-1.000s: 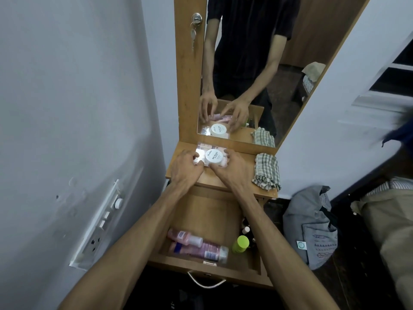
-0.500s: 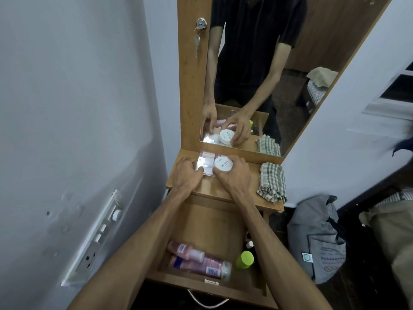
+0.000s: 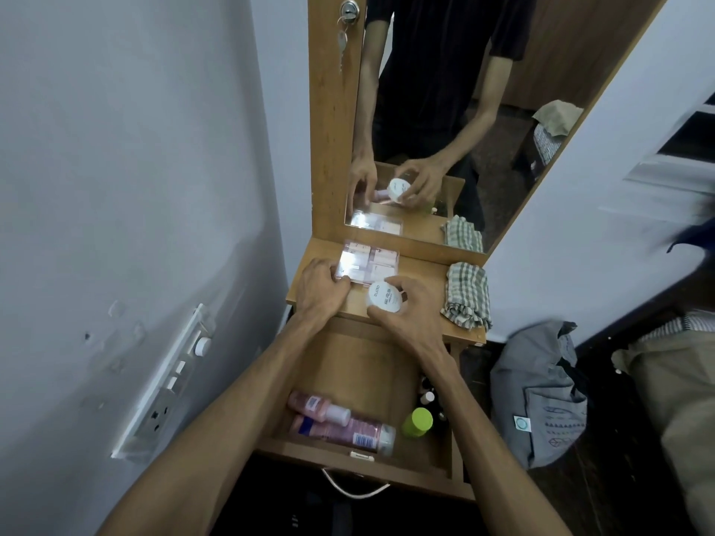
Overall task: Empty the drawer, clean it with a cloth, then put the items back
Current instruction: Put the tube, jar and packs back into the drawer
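Right hand (image 3: 410, 315) gripped white round jar (image 3: 385, 297) just above shelf (image 3: 421, 272). Left hand (image 3: 319, 290) pinched clear box (image 3: 367, 263) edge, box flat on shelf. Checked cloth (image 3: 466, 294) lay at right. Drawer (image 3: 360, 365) open w/ pink bottles (image 3: 340, 423).

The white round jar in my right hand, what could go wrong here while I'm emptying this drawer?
The white jar is pinched by the right hand near the shelf's front edge, above the open drawer; a slip could drop it inside. The clear box, steadied by the left hand, leaves little room for the bottles.
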Tool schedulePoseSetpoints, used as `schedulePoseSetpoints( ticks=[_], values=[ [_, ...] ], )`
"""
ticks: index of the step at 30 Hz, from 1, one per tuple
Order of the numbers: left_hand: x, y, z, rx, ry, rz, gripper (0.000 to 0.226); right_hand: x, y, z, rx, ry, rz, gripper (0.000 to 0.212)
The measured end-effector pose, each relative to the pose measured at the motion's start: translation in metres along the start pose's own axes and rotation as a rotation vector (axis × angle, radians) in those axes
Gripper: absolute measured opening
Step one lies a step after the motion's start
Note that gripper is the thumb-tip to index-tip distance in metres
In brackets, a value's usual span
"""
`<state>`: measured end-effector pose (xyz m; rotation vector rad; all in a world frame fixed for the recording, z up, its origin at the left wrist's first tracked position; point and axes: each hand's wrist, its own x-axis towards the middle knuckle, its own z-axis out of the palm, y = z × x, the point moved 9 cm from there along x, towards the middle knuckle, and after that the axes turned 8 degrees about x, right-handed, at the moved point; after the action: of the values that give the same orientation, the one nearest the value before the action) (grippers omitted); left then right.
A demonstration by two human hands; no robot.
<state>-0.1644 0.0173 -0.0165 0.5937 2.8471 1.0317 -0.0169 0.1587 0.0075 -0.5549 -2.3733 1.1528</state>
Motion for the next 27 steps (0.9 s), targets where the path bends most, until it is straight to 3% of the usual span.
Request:
schedulePoseSetpoints(
  ticks=[5,10,20,27],
  values=[
    [-0.012,-0.007,-0.002,-0.029,-0.097,-0.011,0.021,-0.04,-0.034,0.033,0.039,-0.277,-0.052,0.04],
    [-0.026,-0.009,-0.002,-0.023,-0.227,0.02,0.044,-0.075,-0.036,0.083,-0.125,-0.489,-0.064,0.038],
    [-0.05,-0.001,-0.002,-0.042,-0.274,0.108,0.058,-0.092,-0.011,0.085,-0.244,-0.543,0.078,0.051],
    [-0.053,-0.004,-0.001,-0.063,-0.276,0.096,0.067,-0.092,0.003,0.083,-0.192,-0.396,0.155,0.047]
  ],
)
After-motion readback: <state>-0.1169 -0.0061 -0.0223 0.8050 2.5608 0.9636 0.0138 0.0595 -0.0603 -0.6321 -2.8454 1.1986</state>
